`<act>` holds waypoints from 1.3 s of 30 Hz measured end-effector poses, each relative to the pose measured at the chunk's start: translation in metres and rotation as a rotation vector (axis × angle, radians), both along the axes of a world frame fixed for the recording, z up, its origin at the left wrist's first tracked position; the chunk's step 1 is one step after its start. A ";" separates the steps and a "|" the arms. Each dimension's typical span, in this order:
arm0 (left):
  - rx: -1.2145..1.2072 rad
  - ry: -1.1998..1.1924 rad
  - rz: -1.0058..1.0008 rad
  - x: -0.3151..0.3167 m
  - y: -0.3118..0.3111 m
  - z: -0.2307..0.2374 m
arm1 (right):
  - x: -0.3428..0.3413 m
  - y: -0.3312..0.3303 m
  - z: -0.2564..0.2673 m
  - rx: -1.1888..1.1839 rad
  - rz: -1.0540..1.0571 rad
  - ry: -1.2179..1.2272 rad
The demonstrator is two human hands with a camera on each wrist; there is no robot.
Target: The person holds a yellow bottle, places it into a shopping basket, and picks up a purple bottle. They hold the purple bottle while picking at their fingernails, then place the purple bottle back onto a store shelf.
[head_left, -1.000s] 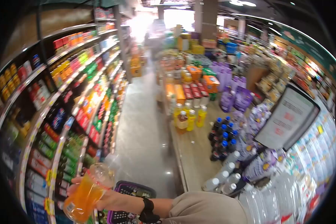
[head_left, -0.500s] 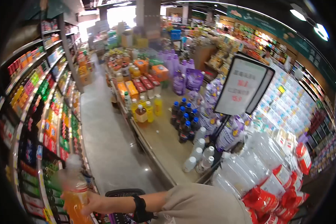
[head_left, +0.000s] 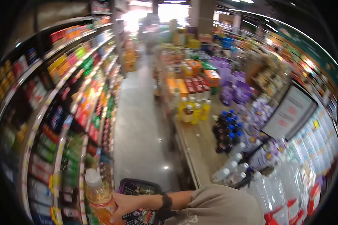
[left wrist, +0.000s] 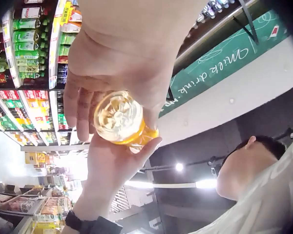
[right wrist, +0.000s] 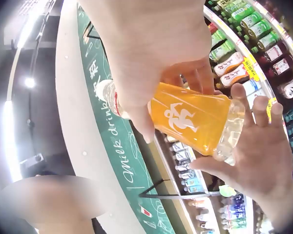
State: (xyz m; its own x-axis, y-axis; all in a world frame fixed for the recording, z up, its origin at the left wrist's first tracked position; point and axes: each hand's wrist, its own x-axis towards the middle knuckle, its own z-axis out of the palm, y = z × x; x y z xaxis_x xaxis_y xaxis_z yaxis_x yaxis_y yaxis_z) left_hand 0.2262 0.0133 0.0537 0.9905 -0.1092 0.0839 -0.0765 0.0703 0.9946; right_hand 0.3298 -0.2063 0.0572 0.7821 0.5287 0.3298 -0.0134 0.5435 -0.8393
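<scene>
A clear bottle of orange drink (head_left: 97, 197) with a white cap stands tilted at the lower left of the head view. My right hand (head_left: 125, 204), with a dark band on its wrist, grips it round the middle. White figure artwork shows on the bottle (right wrist: 188, 119) in the right wrist view. There, my left hand (right wrist: 266, 151) has its fingers spread beside the bottle's base. The left wrist view shows the bottle's round base (left wrist: 118, 117) close under my left palm (left wrist: 119, 61). My left hand is not visible in the head view.
A black and purple shopping basket (head_left: 141, 183) with goods in it is below my right arm. Shelves of drinks (head_left: 69, 150) line the left of the aisle (head_left: 139, 123). To the right, a display table (head_left: 199, 150) carries bottles, boxes and a framed sign (head_left: 289, 110).
The head view swings right, then back left. The bottle, earlier leaning with its cap toward the upper right, now has its cap toward the upper left. My right hand still grips it.
</scene>
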 end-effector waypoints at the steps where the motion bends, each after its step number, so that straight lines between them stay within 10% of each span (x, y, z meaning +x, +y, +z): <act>1: -0.004 0.014 0.027 -0.008 0.001 -0.002 | -0.001 0.005 -0.003 -0.098 0.027 -0.027; 10: -0.029 0.238 0.279 -0.104 -0.021 -0.011 | -0.037 0.039 -0.037 -0.002 0.576 0.063; 20: 0.000 0.296 0.119 -0.141 -0.032 -0.021 | -0.074 0.049 -0.045 0.031 0.880 0.297; 29: -0.192 0.096 -0.041 -0.163 -0.042 -0.059 | -0.090 0.049 -0.024 0.029 0.676 0.259; 39: -0.328 0.215 -0.099 -0.171 -0.075 -0.057 | -0.108 0.045 -0.031 0.037 0.555 0.737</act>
